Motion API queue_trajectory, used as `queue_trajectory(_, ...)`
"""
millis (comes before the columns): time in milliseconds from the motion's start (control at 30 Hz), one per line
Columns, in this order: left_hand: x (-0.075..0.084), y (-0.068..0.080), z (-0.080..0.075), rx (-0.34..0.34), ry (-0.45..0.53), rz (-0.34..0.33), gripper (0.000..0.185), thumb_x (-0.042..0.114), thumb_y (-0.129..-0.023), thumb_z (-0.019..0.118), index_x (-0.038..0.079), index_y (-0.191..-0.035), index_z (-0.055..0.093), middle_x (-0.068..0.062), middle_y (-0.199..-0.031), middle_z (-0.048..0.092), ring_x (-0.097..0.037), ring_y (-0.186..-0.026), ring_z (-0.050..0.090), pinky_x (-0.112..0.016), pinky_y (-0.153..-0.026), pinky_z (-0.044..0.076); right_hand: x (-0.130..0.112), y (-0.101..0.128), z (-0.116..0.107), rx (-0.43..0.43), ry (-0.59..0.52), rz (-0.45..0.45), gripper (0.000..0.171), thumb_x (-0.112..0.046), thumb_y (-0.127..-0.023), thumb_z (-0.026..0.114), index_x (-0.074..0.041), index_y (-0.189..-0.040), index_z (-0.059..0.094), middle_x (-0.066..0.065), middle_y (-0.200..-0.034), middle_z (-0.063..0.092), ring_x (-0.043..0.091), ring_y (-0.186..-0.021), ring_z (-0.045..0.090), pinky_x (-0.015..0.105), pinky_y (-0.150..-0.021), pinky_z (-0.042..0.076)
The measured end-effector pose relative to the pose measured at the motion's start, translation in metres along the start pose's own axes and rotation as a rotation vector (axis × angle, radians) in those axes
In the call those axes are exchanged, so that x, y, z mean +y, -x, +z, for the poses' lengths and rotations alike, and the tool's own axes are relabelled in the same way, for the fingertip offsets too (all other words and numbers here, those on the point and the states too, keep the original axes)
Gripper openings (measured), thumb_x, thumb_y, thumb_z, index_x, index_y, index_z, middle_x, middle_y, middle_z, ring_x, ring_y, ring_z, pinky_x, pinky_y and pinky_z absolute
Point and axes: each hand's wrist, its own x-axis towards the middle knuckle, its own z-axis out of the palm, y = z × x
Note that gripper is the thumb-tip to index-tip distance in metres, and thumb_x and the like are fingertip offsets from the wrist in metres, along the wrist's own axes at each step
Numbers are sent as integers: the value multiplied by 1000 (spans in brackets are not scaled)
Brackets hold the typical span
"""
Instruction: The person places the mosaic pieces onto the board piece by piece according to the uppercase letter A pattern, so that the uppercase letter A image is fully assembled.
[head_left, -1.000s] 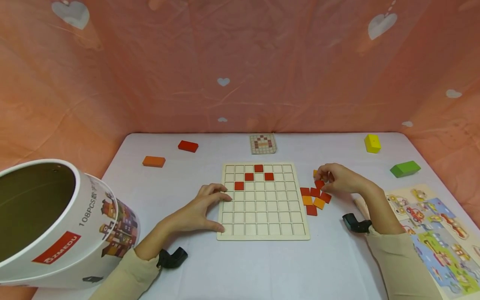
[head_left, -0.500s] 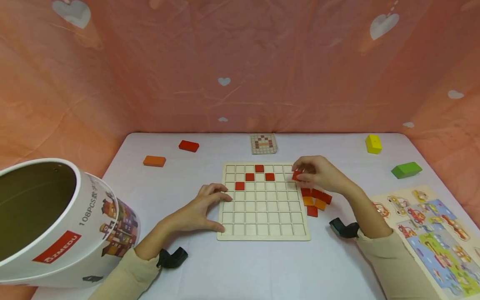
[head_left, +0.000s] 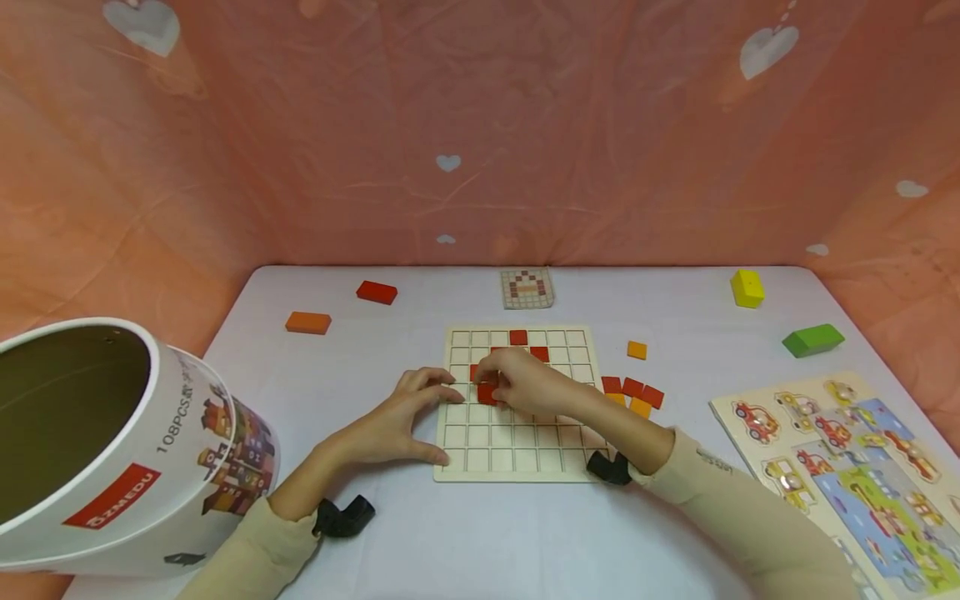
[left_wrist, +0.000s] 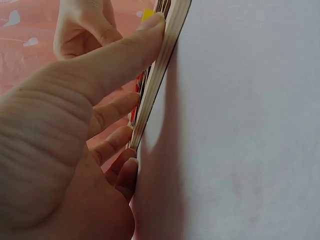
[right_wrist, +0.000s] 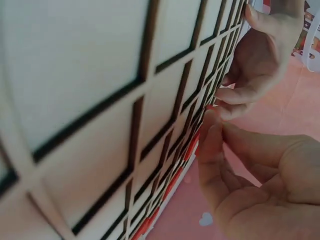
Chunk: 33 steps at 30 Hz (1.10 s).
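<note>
A wooden grid board (head_left: 468, 460) lies flat on the table in the head view. My right hand (head_left: 531, 379) reaches over its left half and pinches a red square tile (head_left: 487, 394) low over a cell in the fourth row. Other red tiles (head_left: 518, 337) sit in cells above, two of them partly covered by the right hand. The left hand (head_left: 390, 421) rests at the board's left edge, thumb and fingertips spread along it. In the left wrist view the thumb (left_wrist: 125, 55) touches the board's side. The right wrist view shows thumb and forefinger together at the grid.
Right of the board lie loose red tiles (head_left: 632, 388) and orange tiles (head_left: 637, 350). A small pattern card (head_left: 527, 288) is behind the board. A white bucket (head_left: 176, 492) stands left, a picture puzzle (head_left: 735, 417) right. Coloured blocks (head_left: 813, 340) lie toward both back corners.
My right hand has picked a red tile from the loose ones on the right and carried it left over the board. The left hand has stayed at the board's edge.
</note>
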Motion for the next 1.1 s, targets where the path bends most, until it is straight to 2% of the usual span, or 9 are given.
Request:
queue_trajectory(100, 0, 0, 0, 1, -1, 11, 69, 38, -72, 89, 19, -131, 59, -5, -148, 36, -29, -138, 24, -58, -109, 30, -3, 2, 2, 22, 91, -4, 29, 10, -88, 65, 2, -116, 69, 9, -110, 66, 20, -95, 58, 31, -84, 50)
queue_trajectory(200, 1, 0, 0, -1, -9, 6, 69, 38, -72, 89, 19, -131, 59, -5, -149, 36, -29, -139, 24, -58, -109, 30, -6, 8, 2, 81, 251, -34, 30, 0, -88, 71, -3, -118, 69, 11, -116, 61, 24, -101, 57, 37, -87, 49)
queue_trajectory(300, 1, 0, 0, -2, -20, -3, 69, 39, -73, 89, 20, -131, 59, -5, -149, 36, -29, -139, 24, -58, -109, 31, -12, 18, 2, 117, 444, -36, 33, -17, -92, 73, -7, -123, 68, 14, -130, 55, 31, -118, 52, 48, -96, 45)
queue_trajectory(400, 2, 0, 0, -2, -20, -8, 68, 39, -73, 89, 20, -131, 59, -5, -148, 36, -29, -139, 24, -58, -109, 31, -17, 31, 4, 47, 576, 11, 52, -38, -95, 67, -8, -136, 59, 15, -149, 45, 38, -141, 33, 62, -108, 29)
queue_trajectory(500, 2, 0, 0, 1, -18, -5, 68, 39, -72, 89, 19, -130, 59, -5, -148, 37, -29, -139, 25, -59, -108, 31, -20, 44, 9, -75, 593, 76, 72, -54, -96, 56, -8, -151, 43, 13, -160, 30, 40, -149, 14, 67, -113, 11)
queue_trajectory(600, 1, -1, 1, 3, -21, -5, 68, 40, -73, 88, 20, -130, 59, -5, -148, 37, -30, -138, 26, -59, -108, 31, -20, 52, 17, -145, 572, 115, 80, -61, -96, 50, -10, -156, 33, 10, -164, 21, 39, -151, 5, 66, -113, 2)
queue_trajectory(867, -1, 0, 1, 0, -21, -3, 68, 41, -73, 88, 20, -131, 59, -5, -149, 36, -29, -138, 25, -59, -109, 31, -19, 52, 26, -150, 592, 117, 80, -65, -97, 45, -14, -157, 32, 4, -165, 18, 35, -152, 3, 65, -114, 2)
queue_trajectory(1100, -1, -1, 1, 1, -16, 5, 69, 40, -73, 88, 19, -132, 58, -5, -148, 36, -29, -138, 25, -60, -108, 31, -17, 45, 21, -158, 580, 32, 77, -60, -98, 48, -11, -155, 34, 7, -164, 21, 34, -152, 1, 65, -114, 2)
